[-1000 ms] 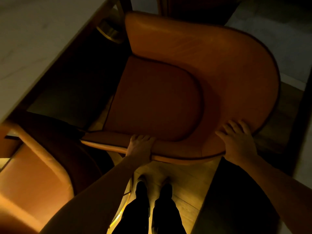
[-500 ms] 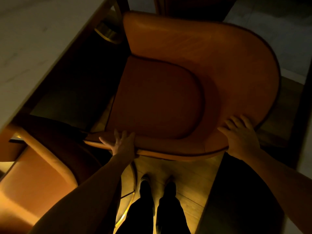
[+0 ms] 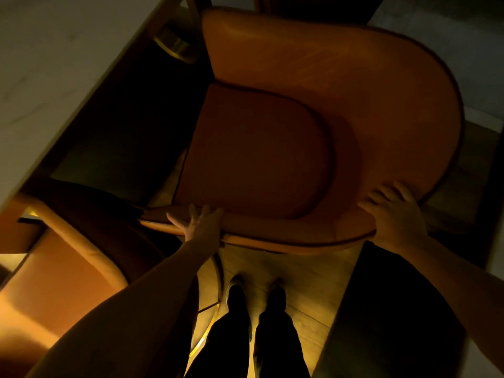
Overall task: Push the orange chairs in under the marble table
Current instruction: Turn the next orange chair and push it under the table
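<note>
Curved orange leather tub chair [image 3: 313, 85] pulled out beside the pale marble table [image 3: 54, 64], my left hand [image 3: 200, 226] flat with fingers spread on its near rim, my right hand [image 3: 395, 216] curled over the rim's corner, hands well apart, second orange chair [image 3: 54, 282] at lower left, wooden floor [image 3: 308, 279] underfoot, dim room.

Dim Amber Light, Deep Shadows

The scene was dim, washed in warm amber. The brightest light glowed on the floor [image 3: 308, 271] below the chair [image 3: 327, 85], as if from low down, and along the second chair [image 3: 54, 282] at lower left. The table [image 3: 41, 64] caught a pale grey sheen. Black shadow filled the space under the table and the lower right. Wide-angle distortion bent lines near the edges. Detail was soft and grainy; the hands showed slight blur.
</note>
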`<state>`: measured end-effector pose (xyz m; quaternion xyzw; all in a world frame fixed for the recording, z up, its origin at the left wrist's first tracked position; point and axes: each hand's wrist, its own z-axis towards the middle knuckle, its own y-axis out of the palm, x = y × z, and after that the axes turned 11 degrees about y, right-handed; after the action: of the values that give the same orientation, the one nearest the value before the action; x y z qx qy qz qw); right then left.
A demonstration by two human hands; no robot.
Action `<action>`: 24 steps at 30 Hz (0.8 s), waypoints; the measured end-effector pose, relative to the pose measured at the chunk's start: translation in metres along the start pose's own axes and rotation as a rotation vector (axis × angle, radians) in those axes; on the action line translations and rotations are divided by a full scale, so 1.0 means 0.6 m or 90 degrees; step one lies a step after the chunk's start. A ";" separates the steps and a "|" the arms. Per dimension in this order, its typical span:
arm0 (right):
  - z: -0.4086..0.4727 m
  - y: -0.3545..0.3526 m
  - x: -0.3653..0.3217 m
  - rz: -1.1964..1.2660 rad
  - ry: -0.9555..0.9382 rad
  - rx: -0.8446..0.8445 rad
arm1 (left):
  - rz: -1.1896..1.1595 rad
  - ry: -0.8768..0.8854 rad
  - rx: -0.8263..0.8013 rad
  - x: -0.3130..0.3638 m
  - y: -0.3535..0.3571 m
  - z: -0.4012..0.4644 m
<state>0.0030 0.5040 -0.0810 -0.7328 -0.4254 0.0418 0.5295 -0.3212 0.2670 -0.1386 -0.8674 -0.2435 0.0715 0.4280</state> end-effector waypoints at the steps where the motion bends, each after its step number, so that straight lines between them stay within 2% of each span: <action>1: 0.000 0.002 0.000 0.002 -0.002 -0.001 | 0.002 -0.002 0.001 0.000 0.001 -0.001; 15: -0.042 0.029 -0.022 0.028 0.044 0.012 | 0.053 0.041 0.011 -0.017 0.007 -0.003; 24: -0.114 0.003 -0.109 0.028 0.064 -0.038 | 0.103 0.084 0.008 -0.095 -0.006 0.000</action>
<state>-0.0026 0.4096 -0.0782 -0.7586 -0.3831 0.0042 0.5270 -0.3720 0.2414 -0.1410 -0.8843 -0.1437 0.0503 0.4414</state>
